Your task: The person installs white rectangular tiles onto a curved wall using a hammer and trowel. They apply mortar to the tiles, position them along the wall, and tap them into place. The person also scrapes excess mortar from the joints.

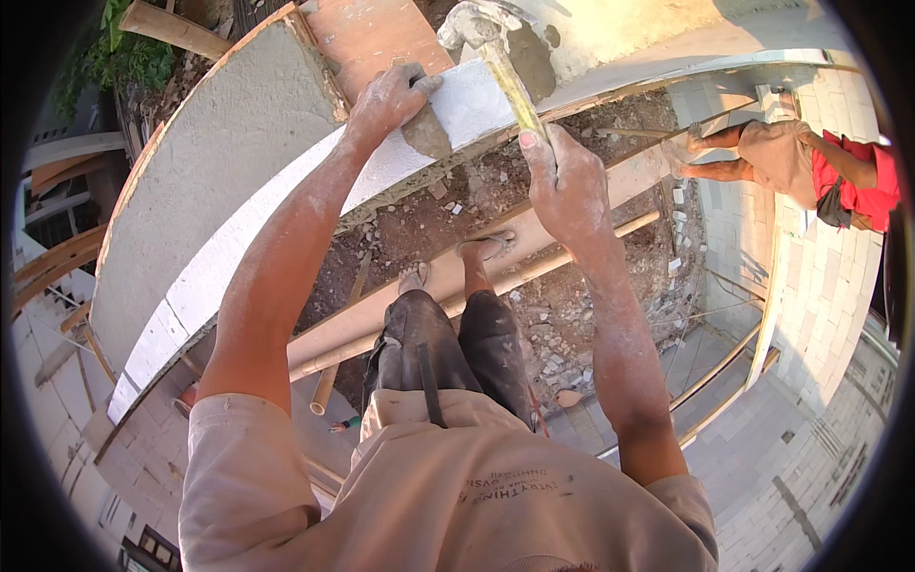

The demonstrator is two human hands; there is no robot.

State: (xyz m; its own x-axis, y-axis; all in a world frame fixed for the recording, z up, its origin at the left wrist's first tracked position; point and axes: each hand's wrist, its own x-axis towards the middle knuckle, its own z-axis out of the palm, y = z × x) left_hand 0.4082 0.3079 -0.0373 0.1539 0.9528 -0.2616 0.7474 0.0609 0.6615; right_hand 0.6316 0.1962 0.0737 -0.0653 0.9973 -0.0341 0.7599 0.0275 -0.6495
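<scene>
My right hand [570, 186] grips a hammer [510, 81] by its yellowish handle. The hammer's head, pale and caked with mortar, points away from me over the far edge of the work. To its left my left hand [389, 100] is closed at a curved white strip [467, 100], beside a brown board [367, 38]. Whatever its curled fingers hold, if anything, is hidden. A patch of grey mortar [427, 133] clings to the strip just right of that hand. Both forearms are dusted with pale powder.
I stand on a narrow plank [438, 276] with a bamboo pole [543, 265] alongside, above rubble-strewn ground [562, 334]. A curved grey mortar surface [224, 181] spreads at the left. Another person [796, 167] in red is at the right, near a pale block wall [824, 286].
</scene>
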